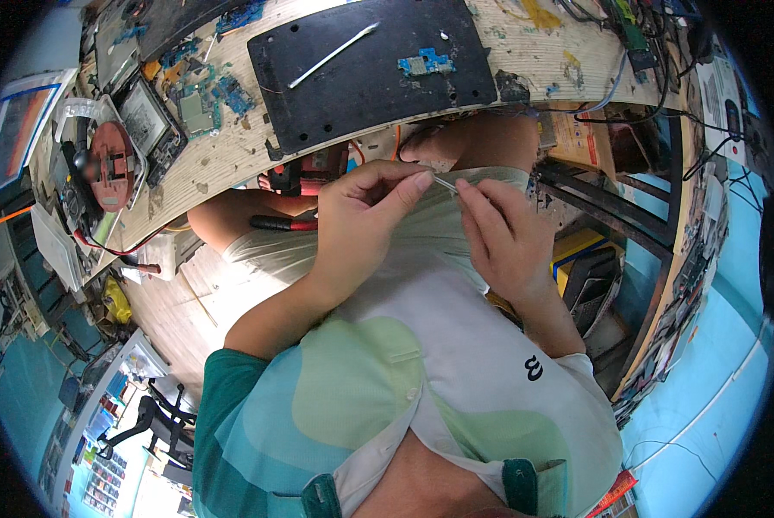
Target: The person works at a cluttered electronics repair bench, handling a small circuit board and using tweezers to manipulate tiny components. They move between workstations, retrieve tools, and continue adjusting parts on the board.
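Note:
Both hands are raised above my lap, below the desk's front edge. My left hand [366, 211] pinches a thin pale rod [444, 184] between thumb and forefinger. My right hand [505, 237] grips the same rod at its right part, fingers curled. Above them on the desk lies a black mat [361, 99] bearing a white stick [333, 54] and a small blue circuit board [426, 63]. Red-and-black handles [283, 223] show beside my left wrist, partly hidden behind it.
The wooden desk [206, 164] holds loose electronic parts [193, 112], an opened device [152, 129], a red oval piece [111, 164] and cables [654, 60]. A dark metal frame [620, 207] and a yellow-black box [585, 281] are at the right. An office chair [158, 419] stands lower left.

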Demonstrator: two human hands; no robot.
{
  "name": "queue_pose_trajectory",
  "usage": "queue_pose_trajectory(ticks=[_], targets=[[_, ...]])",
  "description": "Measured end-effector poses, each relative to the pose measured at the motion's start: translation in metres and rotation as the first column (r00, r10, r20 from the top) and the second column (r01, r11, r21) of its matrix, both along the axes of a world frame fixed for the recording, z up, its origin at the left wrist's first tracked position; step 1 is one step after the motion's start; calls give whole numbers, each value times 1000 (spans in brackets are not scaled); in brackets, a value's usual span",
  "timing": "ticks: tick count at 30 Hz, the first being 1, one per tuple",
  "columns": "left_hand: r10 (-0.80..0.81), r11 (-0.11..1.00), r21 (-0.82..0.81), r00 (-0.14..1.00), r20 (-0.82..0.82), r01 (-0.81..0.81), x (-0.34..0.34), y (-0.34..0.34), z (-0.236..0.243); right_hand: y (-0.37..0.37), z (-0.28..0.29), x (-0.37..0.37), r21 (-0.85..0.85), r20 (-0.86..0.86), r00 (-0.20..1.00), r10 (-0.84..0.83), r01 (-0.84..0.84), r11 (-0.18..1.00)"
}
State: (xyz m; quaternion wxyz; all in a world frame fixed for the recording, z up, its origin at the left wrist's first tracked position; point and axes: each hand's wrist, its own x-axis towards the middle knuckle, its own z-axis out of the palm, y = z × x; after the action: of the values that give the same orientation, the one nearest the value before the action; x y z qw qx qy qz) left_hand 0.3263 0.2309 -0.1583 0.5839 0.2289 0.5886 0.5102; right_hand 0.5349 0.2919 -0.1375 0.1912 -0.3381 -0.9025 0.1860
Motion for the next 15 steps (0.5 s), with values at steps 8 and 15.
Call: queue_pose_trajectory(ticks=[8, 15], targets=[[128, 988, 74, 988, 82, -134, 11, -3, 2, -4, -3, -17, -48, -199, 972, -121, 114, 992], [110, 990, 51, 957, 269, -128, 12, -4, -1, -10, -3, -15, -88, -219, 961, -167, 151, 985]])
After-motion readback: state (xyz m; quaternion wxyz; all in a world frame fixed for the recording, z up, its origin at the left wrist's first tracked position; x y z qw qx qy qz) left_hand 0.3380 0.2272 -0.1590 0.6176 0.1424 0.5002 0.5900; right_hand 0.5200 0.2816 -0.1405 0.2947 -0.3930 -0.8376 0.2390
